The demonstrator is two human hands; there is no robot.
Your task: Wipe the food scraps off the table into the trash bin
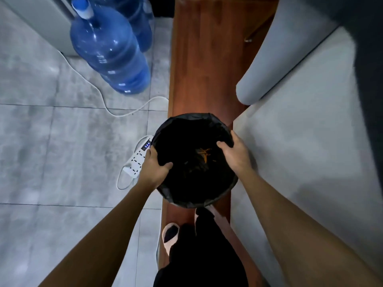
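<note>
Two hands hold the trash bin (196, 200), which sits just below mid-frame over a reddish wooden strip (203, 65) that runs from 12 to 6 o'clock. Can't tell if the bin stands on the wood or is lifted off it.

L hand (155, 168) grips the bin rim at approx 8 o'clock, thumb hooked inside over the black liner and fingers wrapped round the outside. R hand (236, 154) grips the rim at approx 2 o'clock the same way, thumb in and fingers out.

Inside the bin, near its centre, lie thin orange scraps (204, 154) on the dark liner. The rest of the contents are too dark to make out.

At the bin's 9 o'clock is a white power strip (135, 162) w/ blue lights, partly hidden behind the L hand. Its white cable (107, 108) snakes off toward 11 o'clock over grey floor tiles (41, 152).

At 11 o'clock of the frame stand big blue water bottles (109, 52). A grey surface (310, 152) fills the 3 o'clock side, w/ a rounded grey shape (269, 59) at 1 o'clock.

At 6 o'clock there's a foot in a pale slipper (170, 235) and dark clothing.
</note>
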